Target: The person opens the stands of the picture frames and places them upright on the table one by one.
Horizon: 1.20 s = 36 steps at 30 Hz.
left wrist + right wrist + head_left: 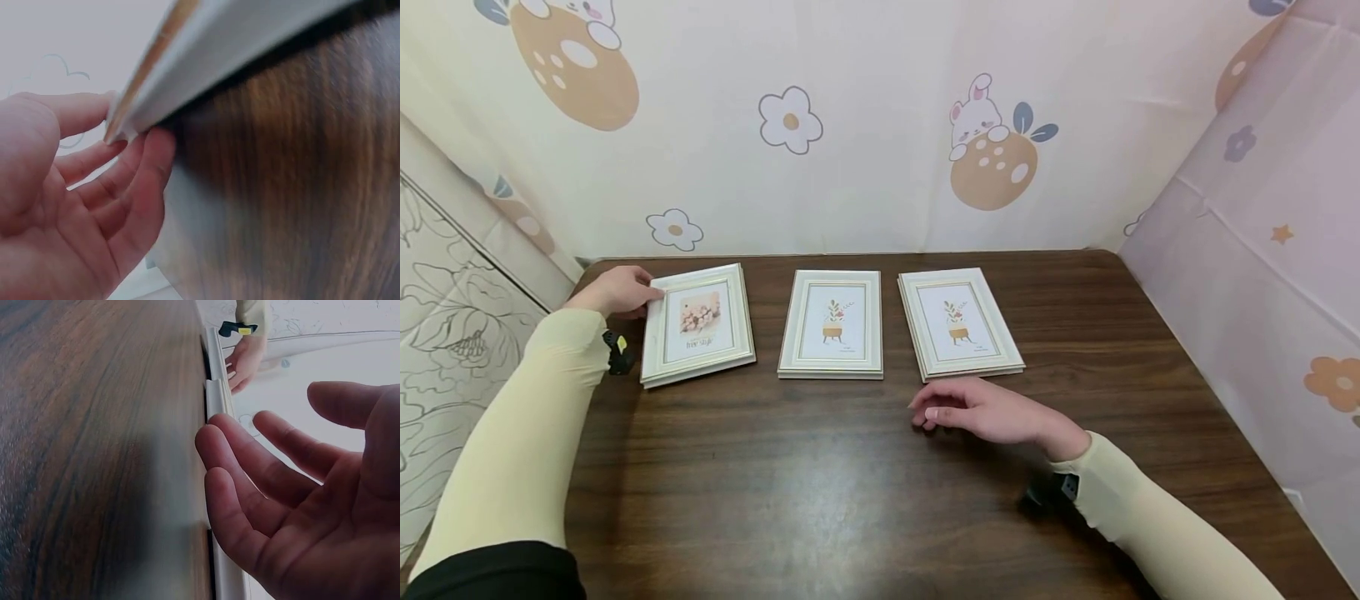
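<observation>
Three white picture frames lie face up in a row on the table. My left hand (615, 290) pinches the left edge of the left picture frame (700, 325), which shows pink flowers and sits slightly turned. In the left wrist view, the thumb is on the top of that picture frame (231, 50) and the fingertips are at its side. A potted-plant print fills both the middle picture frame (831, 325) and the right picture frame (958, 325). Just in front of the right one, my right hand (988, 410) hovers with relaxed fingers, holding nothing.
The brown wooden table (820, 500) reaches back to a patterned curtain (880, 167). More curtain (1247, 242) closes off the right side, and a panel with line-drawn flowers (467, 358) stands at the left. The left and right picture frames have layered-looking edges.
</observation>
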### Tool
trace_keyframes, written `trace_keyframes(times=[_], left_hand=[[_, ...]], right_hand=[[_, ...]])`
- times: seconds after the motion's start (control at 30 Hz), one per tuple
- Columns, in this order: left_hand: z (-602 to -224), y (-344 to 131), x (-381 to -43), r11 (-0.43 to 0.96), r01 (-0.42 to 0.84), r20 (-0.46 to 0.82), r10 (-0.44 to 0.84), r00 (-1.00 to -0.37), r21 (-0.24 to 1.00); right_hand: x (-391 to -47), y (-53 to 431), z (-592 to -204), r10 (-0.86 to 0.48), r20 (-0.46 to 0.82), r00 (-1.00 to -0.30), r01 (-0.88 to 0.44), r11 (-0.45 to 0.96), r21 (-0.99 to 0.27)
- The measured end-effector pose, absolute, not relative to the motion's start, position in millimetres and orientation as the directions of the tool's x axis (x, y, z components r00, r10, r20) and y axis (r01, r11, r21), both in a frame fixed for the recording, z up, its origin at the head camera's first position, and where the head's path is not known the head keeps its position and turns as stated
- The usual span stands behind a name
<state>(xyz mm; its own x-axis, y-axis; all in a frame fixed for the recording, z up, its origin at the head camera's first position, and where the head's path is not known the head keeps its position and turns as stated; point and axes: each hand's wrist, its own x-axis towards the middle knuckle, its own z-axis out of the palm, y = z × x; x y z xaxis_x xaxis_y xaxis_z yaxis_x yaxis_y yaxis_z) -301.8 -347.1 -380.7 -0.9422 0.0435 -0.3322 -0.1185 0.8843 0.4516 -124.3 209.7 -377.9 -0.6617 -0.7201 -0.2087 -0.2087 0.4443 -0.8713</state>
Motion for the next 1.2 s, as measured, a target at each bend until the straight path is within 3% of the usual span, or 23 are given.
trace_keyframes(times=[0.4, 1.2], left_hand=[[-371, -342, -296, 0.862, -0.133, -0.309, 0.029, -0.951, 0.489], [-367, -349, -286, 0.694, -0.181, -0.273, 0.023, -0.962, 0.696]], right_hand=[[-122, 210, -377, -0.723, -0.247, -0.646, -0.194, 0.468, -0.862], [-128, 221, -379, -0.715, -0.204, -0.669, -0.238, 0.467, -0.852]])
